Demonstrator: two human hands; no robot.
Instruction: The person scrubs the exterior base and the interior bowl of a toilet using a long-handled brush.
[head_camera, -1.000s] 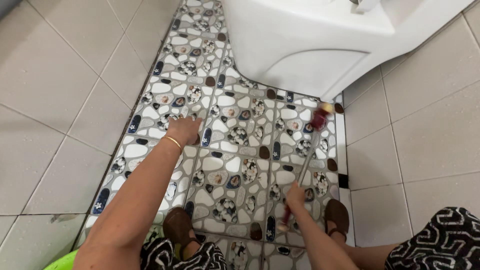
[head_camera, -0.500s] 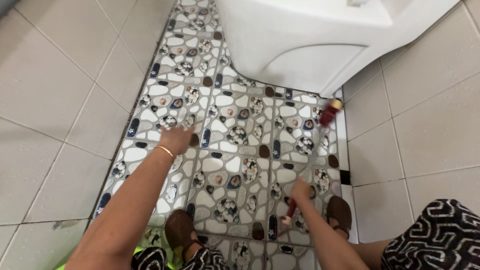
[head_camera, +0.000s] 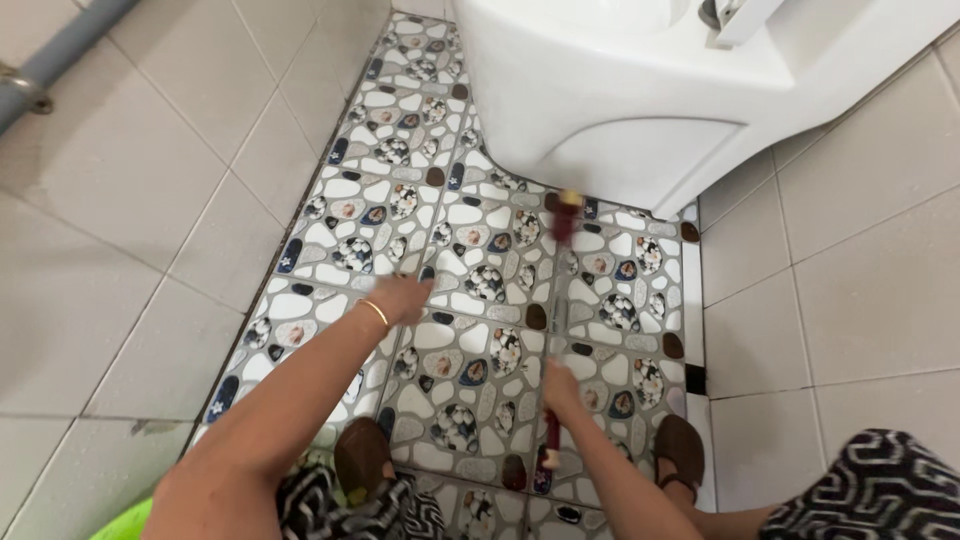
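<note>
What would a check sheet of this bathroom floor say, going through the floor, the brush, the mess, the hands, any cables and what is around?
Surface: pebble-pattern floor tiles, laid between plain pale tiles.
Job's things: long red brush, its head on the floor close to the toilet base.
Clutter: nothing seen.
Grips: right hand wrapped around the brush handle; left hand, with a bracelet, stretched out low over the floor, holding nothing.
Cables: nothing seen.
Surroundings: white toilet ahead, grey pipe at the upper left, brown sandals on the person's feet.
</note>
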